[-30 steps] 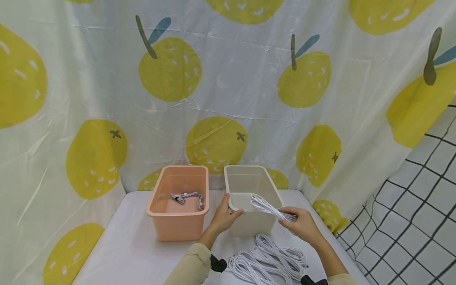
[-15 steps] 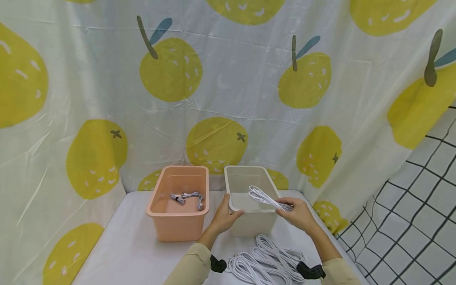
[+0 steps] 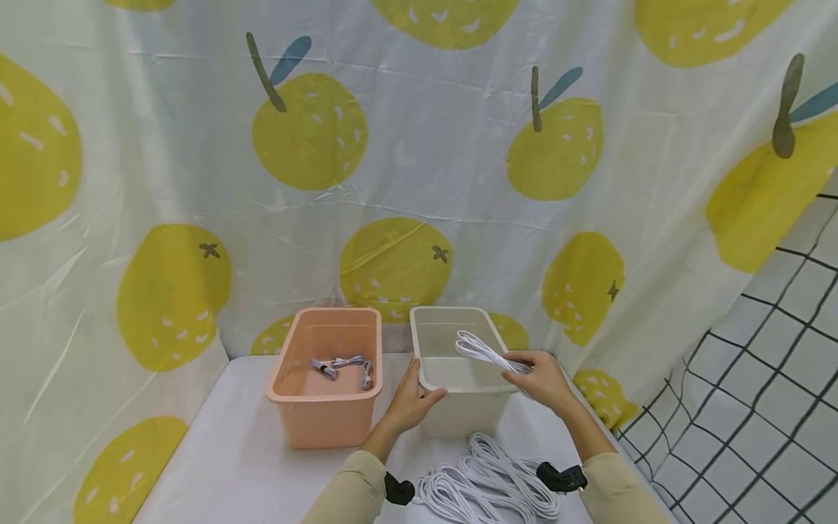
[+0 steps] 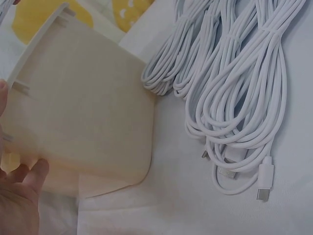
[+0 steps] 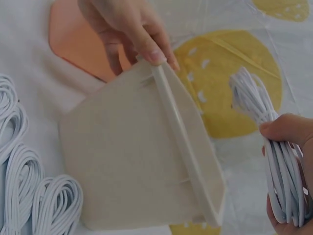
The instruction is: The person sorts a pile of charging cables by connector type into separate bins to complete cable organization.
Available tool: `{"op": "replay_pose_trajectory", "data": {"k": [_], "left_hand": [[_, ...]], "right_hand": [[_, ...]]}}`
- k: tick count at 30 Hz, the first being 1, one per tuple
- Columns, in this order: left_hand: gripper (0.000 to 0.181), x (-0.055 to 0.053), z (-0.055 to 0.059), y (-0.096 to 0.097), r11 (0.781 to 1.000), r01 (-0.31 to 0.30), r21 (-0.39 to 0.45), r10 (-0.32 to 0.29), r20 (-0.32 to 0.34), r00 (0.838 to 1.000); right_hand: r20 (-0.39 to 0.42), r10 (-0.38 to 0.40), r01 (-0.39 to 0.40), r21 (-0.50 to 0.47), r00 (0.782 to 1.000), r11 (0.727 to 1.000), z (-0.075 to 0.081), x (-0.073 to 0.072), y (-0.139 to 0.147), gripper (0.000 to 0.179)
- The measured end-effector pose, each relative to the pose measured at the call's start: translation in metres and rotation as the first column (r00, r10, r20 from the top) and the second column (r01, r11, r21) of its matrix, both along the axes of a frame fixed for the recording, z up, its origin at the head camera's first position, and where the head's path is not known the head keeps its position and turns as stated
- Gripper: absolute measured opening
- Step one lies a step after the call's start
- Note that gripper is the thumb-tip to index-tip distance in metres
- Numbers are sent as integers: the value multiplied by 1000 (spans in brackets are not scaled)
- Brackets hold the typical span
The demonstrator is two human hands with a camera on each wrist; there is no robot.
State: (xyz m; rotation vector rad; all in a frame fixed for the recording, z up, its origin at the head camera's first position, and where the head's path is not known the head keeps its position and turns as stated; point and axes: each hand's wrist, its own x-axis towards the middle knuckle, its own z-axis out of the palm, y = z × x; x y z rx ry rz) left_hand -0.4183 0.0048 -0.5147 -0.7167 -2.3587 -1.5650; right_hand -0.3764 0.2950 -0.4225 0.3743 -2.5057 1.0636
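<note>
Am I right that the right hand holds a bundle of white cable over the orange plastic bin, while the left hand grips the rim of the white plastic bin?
Not quite. The head view shows the right hand holding the bundle of white cable over the white plastic bin, not the orange plastic bin. The left hand does grip the white bin's rim.

The white bin (image 3: 463, 371) stands open on top just beneath the right hand (image 3: 538, 378), its floor bare. The left hand (image 3: 411, 399) grips the bin's near-left rim, blocking that corner. Beyond the left hand the pink bin (image 3: 325, 386) stands close. Cable coils (image 3: 487, 484) lie on the table between both wrists.
</note>
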Motion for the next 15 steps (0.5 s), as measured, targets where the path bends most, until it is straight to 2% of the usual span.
{"op": "replay_pose_trajectory", "data": {"k": [4, 11, 15], "left_hand": [[93, -2, -2, 0, 1000, -6, -17, 6, 1, 1000], [94, -6, -4, -1, 999, 0, -38, 0, 0, 1000], [94, -6, -3, 0, 999, 0, -36, 0, 5, 1000]], "right_hand": [[59, -21, 20, 6, 998, 1000, 4, -5, -6, 33], [1, -49, 49, 70, 999, 996, 11, -23, -22, 28], [25, -94, 91, 75, 995, 993, 13, -33, -29, 29]]}}
